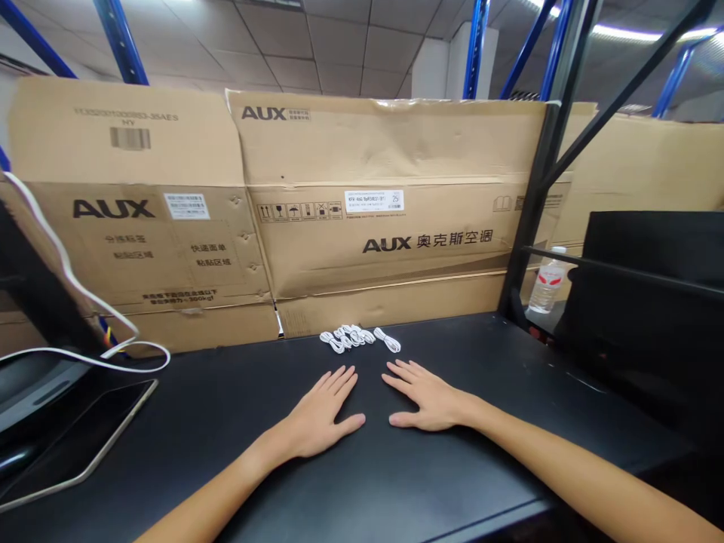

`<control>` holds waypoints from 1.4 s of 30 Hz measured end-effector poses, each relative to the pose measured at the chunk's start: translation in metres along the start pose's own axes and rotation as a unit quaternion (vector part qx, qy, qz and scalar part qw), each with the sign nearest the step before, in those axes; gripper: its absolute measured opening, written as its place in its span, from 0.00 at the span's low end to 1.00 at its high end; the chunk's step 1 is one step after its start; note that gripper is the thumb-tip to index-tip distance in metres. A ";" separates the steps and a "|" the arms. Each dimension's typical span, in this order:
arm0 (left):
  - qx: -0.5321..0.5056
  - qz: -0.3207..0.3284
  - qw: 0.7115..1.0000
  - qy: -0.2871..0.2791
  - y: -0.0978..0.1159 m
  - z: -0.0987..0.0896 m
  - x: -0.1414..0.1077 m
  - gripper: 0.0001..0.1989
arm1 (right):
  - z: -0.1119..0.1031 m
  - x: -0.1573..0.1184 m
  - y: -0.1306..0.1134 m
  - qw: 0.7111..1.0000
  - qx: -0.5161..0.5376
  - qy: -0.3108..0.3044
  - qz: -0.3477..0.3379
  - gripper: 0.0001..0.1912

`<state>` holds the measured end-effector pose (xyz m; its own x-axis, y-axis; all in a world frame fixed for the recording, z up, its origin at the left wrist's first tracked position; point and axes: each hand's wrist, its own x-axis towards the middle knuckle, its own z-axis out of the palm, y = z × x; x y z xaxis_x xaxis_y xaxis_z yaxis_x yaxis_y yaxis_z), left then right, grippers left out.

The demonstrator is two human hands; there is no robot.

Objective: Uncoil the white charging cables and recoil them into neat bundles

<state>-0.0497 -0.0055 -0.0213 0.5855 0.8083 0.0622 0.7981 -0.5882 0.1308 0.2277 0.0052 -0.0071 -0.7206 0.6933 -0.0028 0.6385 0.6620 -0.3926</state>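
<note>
A warehouse-style work area: blue steel racking (121,38) at upper left, flattened AUX air-conditioner cartons (385,151) standing behind the black worktop (186,407).

The left forearm (212,494) and the right forearm (599,483) both run off the bottom edge of the picture. Near the far edge of the tabletop (452,354), the white cords (351,338) are too small and bunched for their number or ends to be told. The print on the carton label (373,201) is too small to read. A black post (529,226) partly hides the plastic water bottle (547,280), while the left edge cuts off the tablet (73,445) and the right edge a black panel (650,302).
</note>
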 end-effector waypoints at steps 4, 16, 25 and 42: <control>-0.003 0.000 1.000 -0.001 0.000 0.000 0.001 0.36 | 0.000 0.000 0.000 1.000 0.000 -0.002 -0.001 0.44; -0.021 -0.002 1.000 0.006 0.002 -0.003 0.000 0.36 | -0.001 0.000 0.000 1.000 -0.001 -0.001 -0.001 0.44; -0.018 -0.002 1.000 0.006 0.002 -0.003 -0.001 0.36 | -0.001 0.001 0.000 1.000 -0.004 -0.006 -0.001 0.45; -0.029 -0.003 1.000 0.007 0.002 -0.004 -0.001 0.36 | -0.001 0.001 0.000 1.000 0.010 -0.004 0.002 0.45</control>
<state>-0.0492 -0.0071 -0.0175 0.5783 0.8123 0.0759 0.7918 -0.5812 0.1877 0.2272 0.0056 -0.0059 -0.7200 0.6939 -0.0114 0.6361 0.6533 -0.4105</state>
